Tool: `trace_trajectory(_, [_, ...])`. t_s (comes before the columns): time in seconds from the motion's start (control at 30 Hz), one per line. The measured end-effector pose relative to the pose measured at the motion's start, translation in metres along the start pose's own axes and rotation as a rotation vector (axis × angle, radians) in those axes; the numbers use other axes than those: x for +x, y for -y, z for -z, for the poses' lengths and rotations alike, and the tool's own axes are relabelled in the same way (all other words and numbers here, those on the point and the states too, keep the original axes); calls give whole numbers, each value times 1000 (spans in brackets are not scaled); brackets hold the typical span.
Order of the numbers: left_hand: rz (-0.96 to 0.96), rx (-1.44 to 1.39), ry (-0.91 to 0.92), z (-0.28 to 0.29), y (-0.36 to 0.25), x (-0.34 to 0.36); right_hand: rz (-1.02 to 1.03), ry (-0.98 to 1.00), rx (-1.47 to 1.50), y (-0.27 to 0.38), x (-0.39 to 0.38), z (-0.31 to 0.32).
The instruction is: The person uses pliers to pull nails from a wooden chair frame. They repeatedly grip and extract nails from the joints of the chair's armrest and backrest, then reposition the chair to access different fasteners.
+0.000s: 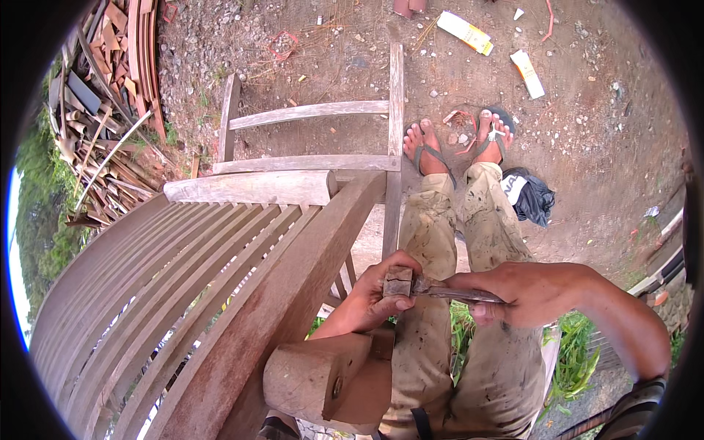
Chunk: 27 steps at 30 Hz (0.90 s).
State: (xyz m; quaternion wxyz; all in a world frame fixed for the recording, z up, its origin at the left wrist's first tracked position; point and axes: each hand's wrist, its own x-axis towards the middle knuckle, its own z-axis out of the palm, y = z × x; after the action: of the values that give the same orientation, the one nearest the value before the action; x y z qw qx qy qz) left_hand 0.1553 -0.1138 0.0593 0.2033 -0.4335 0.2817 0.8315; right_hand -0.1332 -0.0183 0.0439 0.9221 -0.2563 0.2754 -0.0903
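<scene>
Over my lap, both hands are closed on what looks like a chisel (pixel 449 291). It has a short, cracked wooden end piece (pixel 398 280), a dark collar and a flat metal blade. My left hand (pixel 364 299) wraps round the wooden end. From the right, my right hand (pixel 532 292) grips the blade, its fingers partly covering the tip. Beside my left forearm stands a weathered wooden slatted chair (pixel 264 312), tipped over. Its thick, rounded arm piece (pixel 312 378) hides part of that forearm.
The chair's legs and rails (pixel 312 110) reach across the dirt ahead. A heap of wood scraps (pixel 110 139) lies at the far left. Two white-and-yellow cartons (pixel 466 33) and a black plastic bag (pixel 534 198) lie near my sandalled feet (pixel 427 150). Grass (pixel 576 356) grows at the right.
</scene>
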Motion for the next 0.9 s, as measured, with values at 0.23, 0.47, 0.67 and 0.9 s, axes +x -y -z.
trace_trajectory(0.23, [33,-49,-23,-3,1,-5,-31,-707,-871,7,-6,-52])
trace_trajectory(0.47, [10,-10,6,0,2,-3,-112,-761,-925,10,-4,-62])
trace_trajectory(0.67, [66,-65,23,1,-1,-5,-35,-331,-378,12,-11,-20])
trace_trajectory(0.9, [-152,2,-76,0,-7,3,-6,-319,-369,16,-11,-18])
